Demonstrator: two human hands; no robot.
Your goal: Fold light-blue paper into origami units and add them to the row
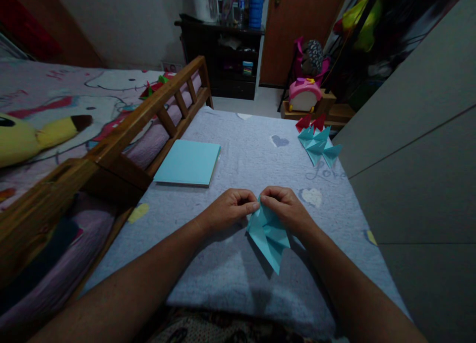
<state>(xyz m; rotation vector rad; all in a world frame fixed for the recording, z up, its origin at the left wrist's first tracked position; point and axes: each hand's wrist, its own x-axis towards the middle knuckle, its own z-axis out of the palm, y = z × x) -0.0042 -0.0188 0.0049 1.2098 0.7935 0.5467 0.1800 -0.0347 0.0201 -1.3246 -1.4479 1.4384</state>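
Cloth (pixel 247 154) reads "Love" (script lettering) at three o'clock. Left hand (pixel 232 207) and right hand (pixel 285 207), both nearly closed, pinch the folded paper (pixel 265 230) at five o'clock.

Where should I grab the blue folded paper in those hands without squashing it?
Perhaps pinch the blue folded paper lightly by its nearest tip, from the near side: that sticks out free, while the left hand and right hand pinch the far end.
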